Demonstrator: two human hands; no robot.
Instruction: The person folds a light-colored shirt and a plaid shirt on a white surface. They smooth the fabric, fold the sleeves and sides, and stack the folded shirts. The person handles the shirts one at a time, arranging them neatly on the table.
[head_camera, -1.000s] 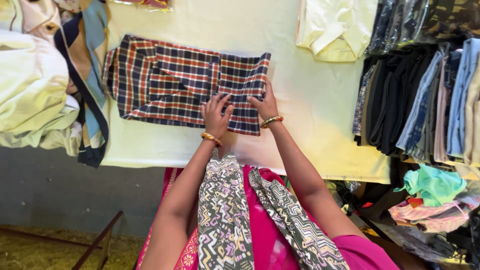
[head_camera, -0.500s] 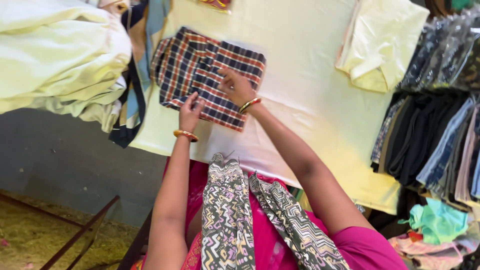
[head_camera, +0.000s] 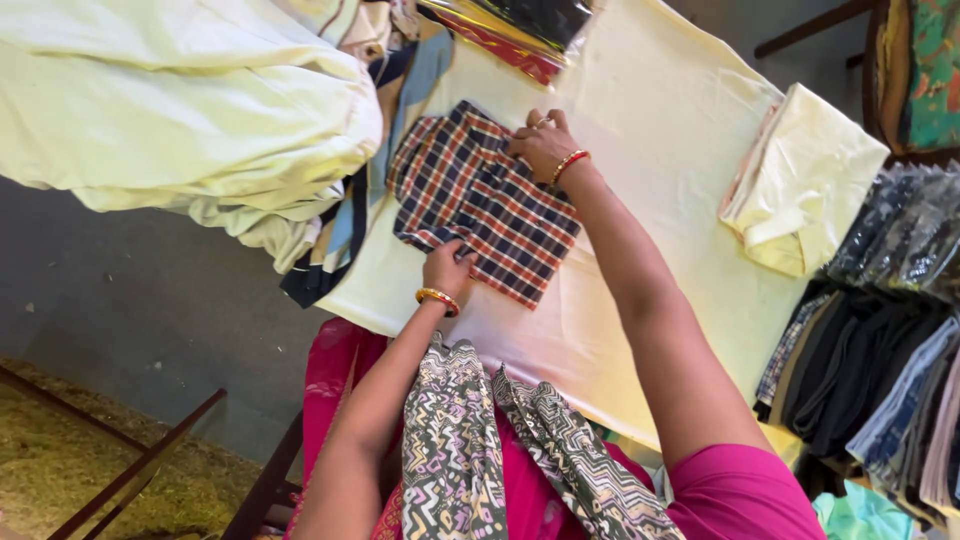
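Checked red, navy and white folded cloth (head_camera: 480, 200) lies on the pale yellow table cover (head_camera: 650, 180); left hand (head_camera: 447, 268) pinches its near edge, right hand (head_camera: 543, 145) presses flat, fingers spread.

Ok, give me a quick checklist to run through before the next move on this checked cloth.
1. Left hand on the near edge of the checked cloth: ok.
2. Right hand pressing the far edge: ok.
3. Cloth lying flat on the pale yellow table cover: ok, mostly smooth.
4. Cloth clear of the pile of pale garments at one side: cannot tell, edges look close.
5. Folded cream garment apart from the cloth: ok.
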